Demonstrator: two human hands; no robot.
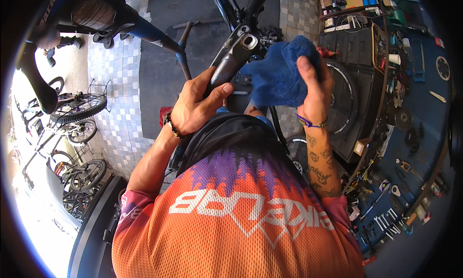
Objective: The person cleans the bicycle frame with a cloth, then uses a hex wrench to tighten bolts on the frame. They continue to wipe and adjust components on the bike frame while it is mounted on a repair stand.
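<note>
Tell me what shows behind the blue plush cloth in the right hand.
Past the edges of the blue plush cloth, tiled floor shows above it, and part of a bicycle wheel beyond the right hand. Whatever lies directly behind the cloth is covered.

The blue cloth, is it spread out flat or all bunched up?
Bunched up: the blue cloth bulges in thick folds beside the right hand's thumb, instead of lying flat.
</note>
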